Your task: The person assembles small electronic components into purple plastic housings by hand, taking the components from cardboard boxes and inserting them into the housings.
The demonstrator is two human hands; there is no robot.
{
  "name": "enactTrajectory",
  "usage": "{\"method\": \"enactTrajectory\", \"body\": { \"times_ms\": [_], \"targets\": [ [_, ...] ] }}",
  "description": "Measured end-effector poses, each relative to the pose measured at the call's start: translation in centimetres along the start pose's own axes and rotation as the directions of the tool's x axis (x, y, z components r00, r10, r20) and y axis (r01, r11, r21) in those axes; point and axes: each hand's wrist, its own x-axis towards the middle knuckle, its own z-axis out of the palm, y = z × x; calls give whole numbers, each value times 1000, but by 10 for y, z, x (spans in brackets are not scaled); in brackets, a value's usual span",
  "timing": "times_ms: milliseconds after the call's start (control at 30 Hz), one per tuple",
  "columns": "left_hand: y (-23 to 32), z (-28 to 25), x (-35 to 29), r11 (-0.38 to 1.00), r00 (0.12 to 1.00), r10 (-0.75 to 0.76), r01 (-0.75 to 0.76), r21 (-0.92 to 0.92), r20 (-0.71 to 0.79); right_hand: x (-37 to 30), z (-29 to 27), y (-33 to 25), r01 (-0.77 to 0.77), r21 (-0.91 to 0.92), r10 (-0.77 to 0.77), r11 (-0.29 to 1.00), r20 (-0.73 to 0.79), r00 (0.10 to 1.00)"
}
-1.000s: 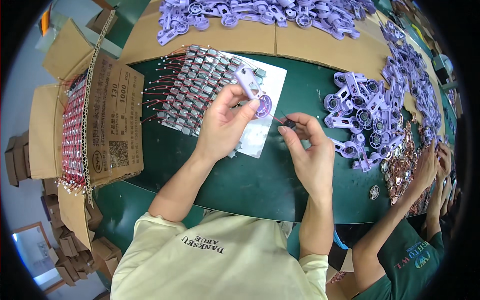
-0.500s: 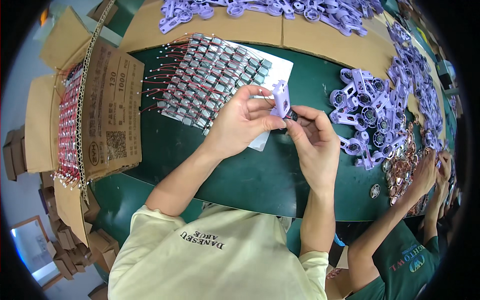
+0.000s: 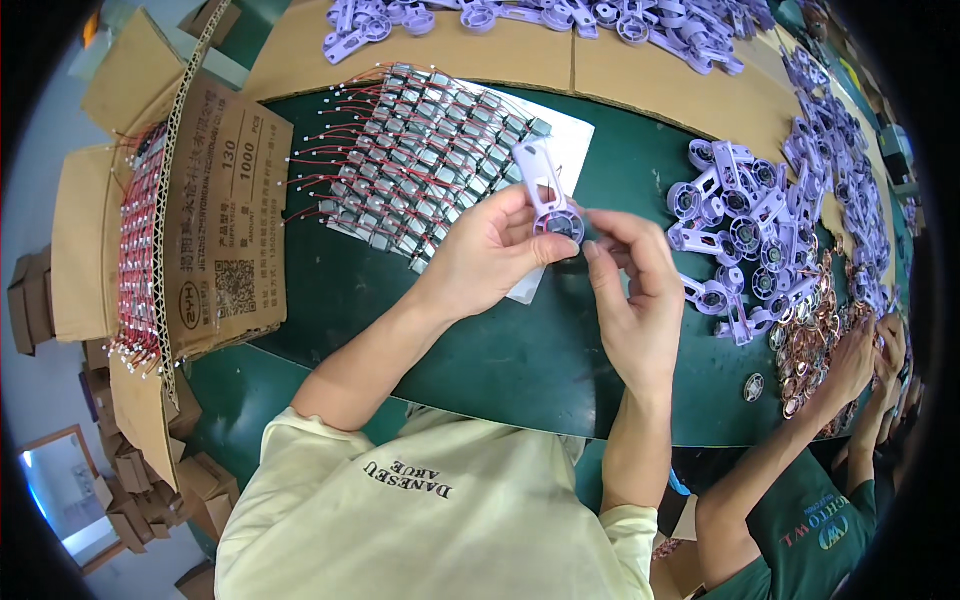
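My left hand (image 3: pixel 497 245) is closed on a light purple plastic housing (image 3: pixel 540 172) with a slotted arm and a round ring end. The thumb presses on the ring, where a dark round part sits inside; the arm points up and away. My right hand (image 3: pixel 637 285) is just right of the ring, thumb and index finger apart at its edge, the other fingers curled. Nothing shows between its fingers; whether a fingertip touches the ring, I cannot tell. Behind my left hand, rows of small grey motors (image 3: pixel 420 150) with red wires lie on a white board (image 3: pixel 573 140).
Left stands a cardboard box (image 3: pixel 225 210) holding red-wired parts (image 3: pixel 143 240). Purple housings (image 3: pixel 745 225) pile up at right, beside copper-coloured rings (image 3: pixel 800 350). More housings lie on cardboard (image 3: pixel 490 55) at the far side. Another person's hands (image 3: pixel 850 360) work at the right.
The purple housing has turned in my left hand, so its ring end now faces me. My right fingers have loosened from the black part they pinched at the housing.
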Motion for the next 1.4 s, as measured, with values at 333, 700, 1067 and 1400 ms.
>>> {"method": "enactTrajectory", "body": {
  "times_ms": [333, 700, 1067, 1400],
  "targets": [
    [4, -6, -1, 998, 996, -55, 54, 15, 65, -5, 11, 6, -230, 328, 220, 916, 67, 973],
    [4, 6, -5, 993, 1000, -3, 0, 118, 27, -3, 15, 11, -245, 414, 287, 877, -43, 957],
    [2, 9, -8, 975, 997, 72, -79, 209, 39, -2, 17, 7, -283, 433, 309, 856, 12, 951],
    [-1, 10, -10, 992, 999, 41, -44, 120, 27, -1, 15, 2, -333, 541, 372, 772, 41, 927]
  ]
}}
